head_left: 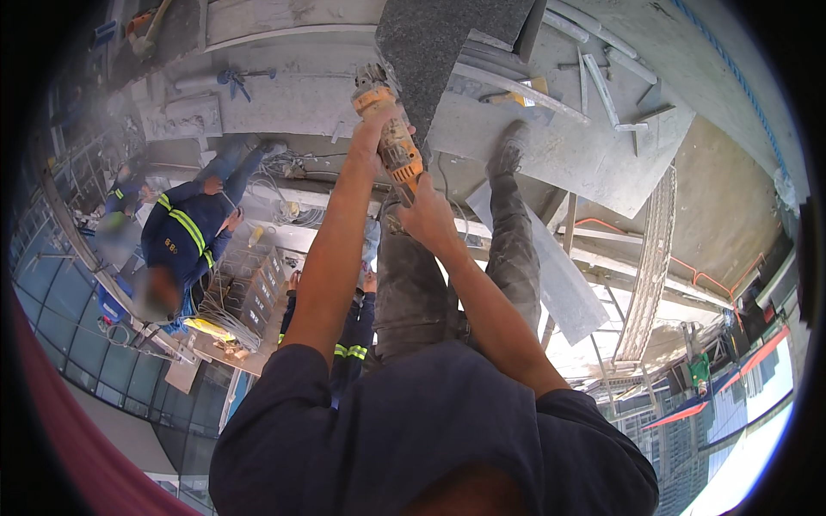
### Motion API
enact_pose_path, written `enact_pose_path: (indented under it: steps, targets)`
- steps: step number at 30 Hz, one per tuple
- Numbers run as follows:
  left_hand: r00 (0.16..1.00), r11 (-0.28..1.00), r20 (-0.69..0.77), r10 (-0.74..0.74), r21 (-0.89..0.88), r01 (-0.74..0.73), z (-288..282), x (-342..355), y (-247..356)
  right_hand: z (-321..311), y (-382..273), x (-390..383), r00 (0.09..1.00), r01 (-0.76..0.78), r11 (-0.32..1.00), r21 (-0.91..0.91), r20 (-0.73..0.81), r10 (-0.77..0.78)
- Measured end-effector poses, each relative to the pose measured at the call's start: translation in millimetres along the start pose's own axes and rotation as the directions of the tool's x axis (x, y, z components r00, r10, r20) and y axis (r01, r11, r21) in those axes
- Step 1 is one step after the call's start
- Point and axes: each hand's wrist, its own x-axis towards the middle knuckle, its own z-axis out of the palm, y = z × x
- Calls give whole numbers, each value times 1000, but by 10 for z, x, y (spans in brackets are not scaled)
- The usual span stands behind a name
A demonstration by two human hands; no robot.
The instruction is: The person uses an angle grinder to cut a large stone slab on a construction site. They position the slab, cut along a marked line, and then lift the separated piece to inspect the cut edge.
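Both hands clamped on orange angle grinder: right hand at rear grip, left hand nearer head. Disc hidden against dark stone slab. Boot on pale slab. Co-worker beyond, partly blurred.

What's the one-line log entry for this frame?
left hand: grips angle grinder body | right hand: holds its rear | disc: at dark stone slab edge

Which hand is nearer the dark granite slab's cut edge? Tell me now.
Left. The left hand grips the front of the orange angle grinder, right beside the dark granite slab. The right hand holds the grinder's rear handle, farther back from the slab.
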Motion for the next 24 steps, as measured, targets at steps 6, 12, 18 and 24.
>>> enact_pose_path:
  steps: [6, 12, 18, 24]
  targets:
    - [1000, 1000, 5, -3, 17, 3, -1, -19, -14, 1, 23, -27, 1000, -9, 1000, 8, 2, 9]
    - [1000, 999, 19, 18, 36, -19, 19, -222, -175, -7, 122, -225, 999, -43, 999, -3, 25, 43]
    - [999, 999, 2, 32, 5, -32, 16, -190, -204, -16, 123, -230, 1000, 3, 1000, 4, -12, -3]
    - [1000, 1000, -4, 13, 1, -13, 12, -51, -107, 20, 87, -81, 1000, 12, 1000, 10, -26, -12]
